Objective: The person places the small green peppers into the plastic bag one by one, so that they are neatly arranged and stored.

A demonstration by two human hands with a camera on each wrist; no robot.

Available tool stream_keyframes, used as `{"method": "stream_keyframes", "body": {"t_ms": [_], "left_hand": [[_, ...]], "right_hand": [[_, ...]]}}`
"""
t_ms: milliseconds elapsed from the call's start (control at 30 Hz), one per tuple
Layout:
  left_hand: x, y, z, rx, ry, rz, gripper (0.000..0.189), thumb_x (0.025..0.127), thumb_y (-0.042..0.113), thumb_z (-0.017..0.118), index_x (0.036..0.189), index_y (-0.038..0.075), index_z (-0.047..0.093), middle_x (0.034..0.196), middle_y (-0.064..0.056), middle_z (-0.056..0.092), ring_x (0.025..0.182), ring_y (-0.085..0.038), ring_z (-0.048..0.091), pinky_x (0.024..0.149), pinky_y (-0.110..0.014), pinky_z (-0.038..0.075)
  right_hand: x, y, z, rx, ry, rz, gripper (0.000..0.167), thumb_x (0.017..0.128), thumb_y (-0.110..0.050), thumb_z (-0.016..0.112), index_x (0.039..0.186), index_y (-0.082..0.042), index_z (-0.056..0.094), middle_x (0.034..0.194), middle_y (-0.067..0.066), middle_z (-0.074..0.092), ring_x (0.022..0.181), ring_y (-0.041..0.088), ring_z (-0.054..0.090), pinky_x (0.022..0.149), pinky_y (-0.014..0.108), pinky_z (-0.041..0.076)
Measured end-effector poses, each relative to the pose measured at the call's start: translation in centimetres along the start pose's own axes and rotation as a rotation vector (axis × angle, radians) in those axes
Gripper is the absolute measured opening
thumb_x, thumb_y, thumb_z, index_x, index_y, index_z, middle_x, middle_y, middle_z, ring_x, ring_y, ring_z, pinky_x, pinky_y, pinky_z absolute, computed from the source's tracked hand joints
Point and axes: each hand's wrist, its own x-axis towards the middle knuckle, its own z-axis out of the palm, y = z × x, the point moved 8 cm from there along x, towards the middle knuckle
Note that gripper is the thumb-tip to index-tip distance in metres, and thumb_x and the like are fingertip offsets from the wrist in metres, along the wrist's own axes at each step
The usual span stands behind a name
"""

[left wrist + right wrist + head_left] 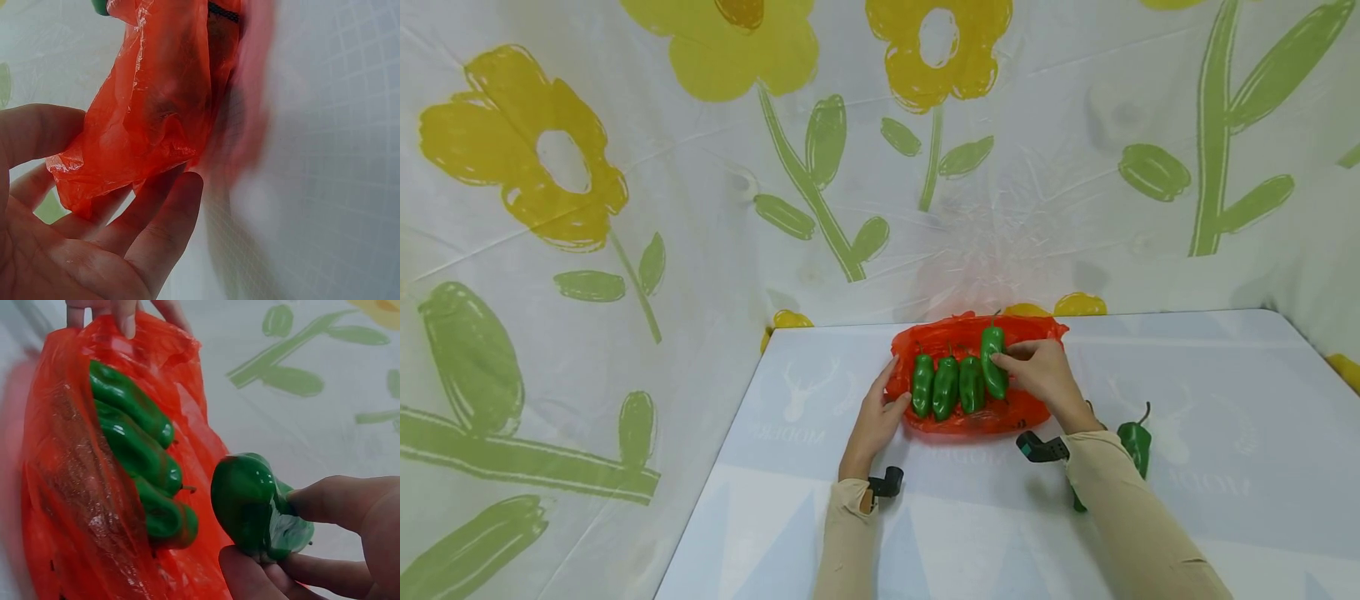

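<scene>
The head view shows a red plastic bag (958,424) just below the middle of the frame, lying on a white table (970,525). Three green peppers (946,387) sit side by side in its left and central part, upright in the picture. The left hand (877,417) is at the bag's left end; in the left wrist view its thumb and spread fingers hold the red plastic between them, at left and lower middle. The right hand (1043,367) pinches a fourth pepper (994,362) between thumb and fingers, over the bag's right half, stem toward the top of the frame. In the right wrist view that pepper is right of centre, apart from the three at left. Lower right in the head view, another pepper (1135,446) lies partly behind a beige sleeve (1120,500). A flowered curtain (700,167) fills the upper frame.
</scene>
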Motion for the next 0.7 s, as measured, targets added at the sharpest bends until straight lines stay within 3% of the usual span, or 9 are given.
{"method": "stream_keyframes", "body": {"t_ms": [300,700], "left_hand": [[0.1,-0.1,-0.1,-0.002,0.009,-0.004,0.066,0.1,0.012,0.061,0.161,0.02,0.037,0.165,-0.014,0.039,0.128,-0.046,0.059,0.109,-0.06,0.051],[0.1,-0.1,0.0,0.001,0.001,-0.01,0.067,0.1,0.013,0.061,0.162,0.02,0.036,0.166,-0.013,0.037,0.135,-0.044,0.055,0.112,-0.06,0.049]], "right_hand": [[0.0,0.7,0.5,-0.021,-0.02,0.027,0.058,0.1,-0.034,0.065,0.138,0.009,0.059,0.139,0.03,0.062,0.117,0.04,0.066,0.097,0.046,0.062],[0.1,1.8,1.2,-0.046,-0.032,0.025,0.057,0.098,-0.032,0.067,0.137,0.01,0.06,0.134,0.031,0.064,0.107,0.035,0.071,0.086,0.039,0.065]]}}
